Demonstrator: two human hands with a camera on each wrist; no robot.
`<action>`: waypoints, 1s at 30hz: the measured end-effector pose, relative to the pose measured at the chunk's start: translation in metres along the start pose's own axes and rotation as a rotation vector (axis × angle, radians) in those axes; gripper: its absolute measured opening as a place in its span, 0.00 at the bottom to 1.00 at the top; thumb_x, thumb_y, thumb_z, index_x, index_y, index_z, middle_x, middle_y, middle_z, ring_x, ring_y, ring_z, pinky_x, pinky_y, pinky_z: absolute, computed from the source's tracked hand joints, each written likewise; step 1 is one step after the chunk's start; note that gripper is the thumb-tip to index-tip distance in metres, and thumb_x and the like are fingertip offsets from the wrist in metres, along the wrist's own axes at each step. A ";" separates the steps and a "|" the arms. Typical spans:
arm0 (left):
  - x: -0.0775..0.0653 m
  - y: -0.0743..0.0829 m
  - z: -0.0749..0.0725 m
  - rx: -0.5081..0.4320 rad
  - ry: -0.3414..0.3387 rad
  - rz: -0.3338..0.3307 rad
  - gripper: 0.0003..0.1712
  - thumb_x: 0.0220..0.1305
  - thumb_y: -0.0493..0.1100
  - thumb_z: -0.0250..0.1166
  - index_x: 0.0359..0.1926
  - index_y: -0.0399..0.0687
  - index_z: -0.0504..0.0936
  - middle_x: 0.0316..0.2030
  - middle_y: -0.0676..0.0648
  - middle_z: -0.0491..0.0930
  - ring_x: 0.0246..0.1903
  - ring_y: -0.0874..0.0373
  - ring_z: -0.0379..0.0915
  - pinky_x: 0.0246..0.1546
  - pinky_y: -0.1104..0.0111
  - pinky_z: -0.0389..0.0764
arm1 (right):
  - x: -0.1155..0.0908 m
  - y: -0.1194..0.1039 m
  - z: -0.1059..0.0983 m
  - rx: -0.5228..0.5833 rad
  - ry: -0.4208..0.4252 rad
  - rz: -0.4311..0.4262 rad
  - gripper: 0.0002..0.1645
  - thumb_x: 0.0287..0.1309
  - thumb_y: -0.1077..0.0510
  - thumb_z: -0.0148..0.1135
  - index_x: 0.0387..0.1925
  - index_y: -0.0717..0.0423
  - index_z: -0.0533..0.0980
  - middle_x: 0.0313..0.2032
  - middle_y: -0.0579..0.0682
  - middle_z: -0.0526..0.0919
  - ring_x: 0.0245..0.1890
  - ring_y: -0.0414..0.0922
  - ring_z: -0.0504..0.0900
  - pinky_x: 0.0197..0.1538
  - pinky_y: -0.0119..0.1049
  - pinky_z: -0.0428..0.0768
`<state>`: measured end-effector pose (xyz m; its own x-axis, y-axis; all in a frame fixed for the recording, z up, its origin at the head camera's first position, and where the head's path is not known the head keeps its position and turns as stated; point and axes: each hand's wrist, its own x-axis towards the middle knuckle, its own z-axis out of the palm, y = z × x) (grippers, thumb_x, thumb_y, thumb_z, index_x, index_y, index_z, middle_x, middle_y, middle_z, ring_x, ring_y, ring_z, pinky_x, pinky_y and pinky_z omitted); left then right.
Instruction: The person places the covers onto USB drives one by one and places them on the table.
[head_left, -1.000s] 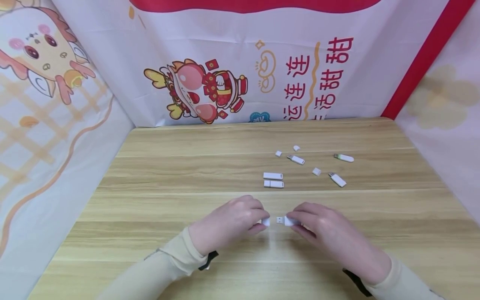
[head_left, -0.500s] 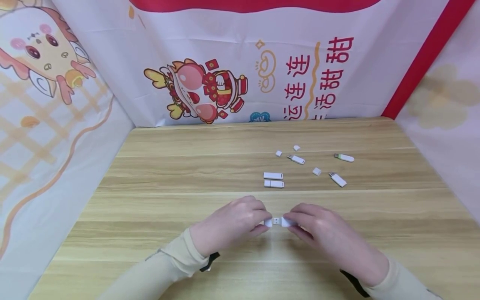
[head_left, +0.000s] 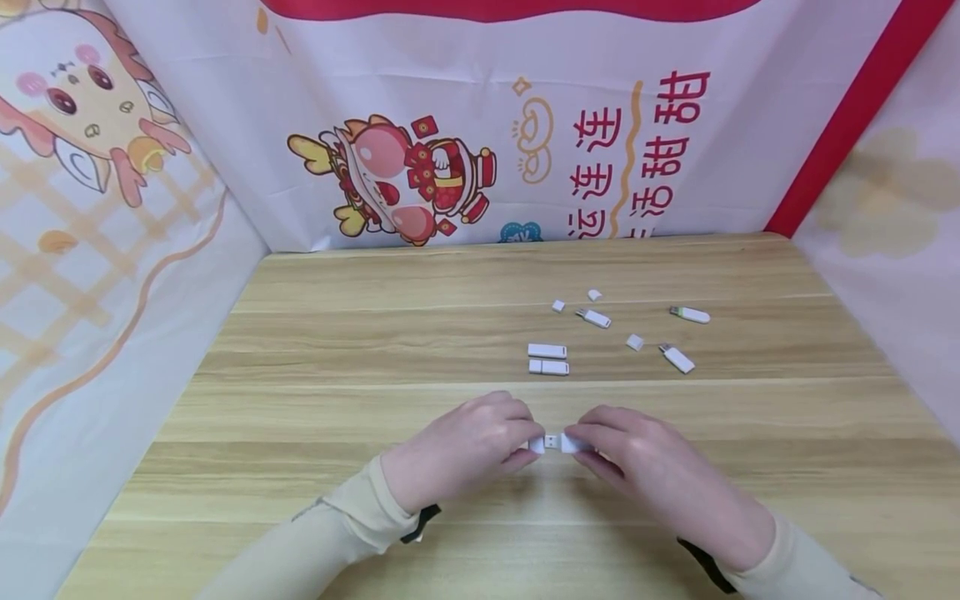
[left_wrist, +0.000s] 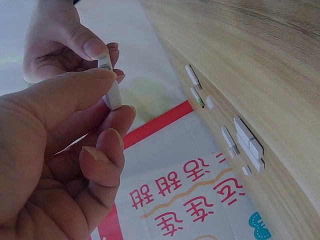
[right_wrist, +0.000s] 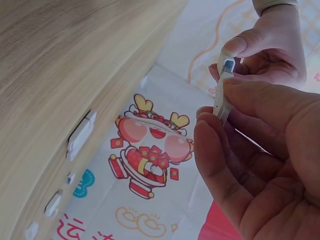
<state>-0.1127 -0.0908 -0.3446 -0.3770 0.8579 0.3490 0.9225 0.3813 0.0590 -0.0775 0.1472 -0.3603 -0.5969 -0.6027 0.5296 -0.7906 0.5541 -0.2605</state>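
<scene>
Near the middle front of the table, my left hand (head_left: 468,446) pinches a small white cap (head_left: 536,445) between thumb and fingers. Facing it, my right hand (head_left: 648,462) pinches the white body of a USB stick (head_left: 573,443). The stick's metal plug (head_left: 551,442) points left, and its tip is at the cap's mouth. A short length of metal shows between cap and body. How far the tip sits inside the cap is hard to tell. In the right wrist view the stick (right_wrist: 220,107) is partly covered by the fingers.
Two capped white USB sticks (head_left: 547,359) lie side by side beyond the hands. Farther right are uncapped sticks (head_left: 595,318), (head_left: 677,359), one with a green band (head_left: 690,315), and loose caps (head_left: 634,342). A printed cloth (head_left: 450,83) hangs behind the wooden table (head_left: 337,333).
My two hands have drawn together, the stick moving left and the cap slightly right. The gap between plug tip and cap has closed; over the last half second the movement is slight.
</scene>
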 end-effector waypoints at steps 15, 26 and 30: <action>0.001 0.001 -0.001 -0.050 0.009 -0.031 0.09 0.62 0.39 0.71 0.43 0.42 0.86 0.36 0.51 0.82 0.36 0.61 0.75 0.39 0.78 0.77 | 0.004 -0.002 0.001 0.008 -0.002 0.005 0.18 0.43 0.68 0.78 0.40 0.58 0.84 0.37 0.44 0.82 0.34 0.37 0.80 0.37 0.29 0.82; 0.000 0.000 -0.001 -0.066 0.069 -0.021 0.09 0.59 0.37 0.73 0.41 0.42 0.86 0.37 0.50 0.83 0.39 0.60 0.77 0.43 0.78 0.77 | 0.009 -0.005 0.003 -0.014 0.026 0.010 0.19 0.41 0.67 0.79 0.39 0.59 0.84 0.36 0.46 0.82 0.33 0.39 0.81 0.36 0.30 0.82; 0.000 -0.001 -0.001 -0.066 0.082 -0.041 0.09 0.59 0.38 0.73 0.40 0.41 0.86 0.37 0.49 0.83 0.39 0.59 0.78 0.44 0.76 0.78 | 0.012 -0.006 0.005 -0.017 0.027 0.016 0.17 0.42 0.68 0.79 0.38 0.60 0.84 0.35 0.46 0.82 0.33 0.38 0.80 0.36 0.30 0.82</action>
<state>-0.1137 -0.0918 -0.3442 -0.4087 0.8103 0.4200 0.9111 0.3894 0.1353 -0.0808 0.1343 -0.3563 -0.6057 -0.5779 0.5470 -0.7782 0.5738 -0.2554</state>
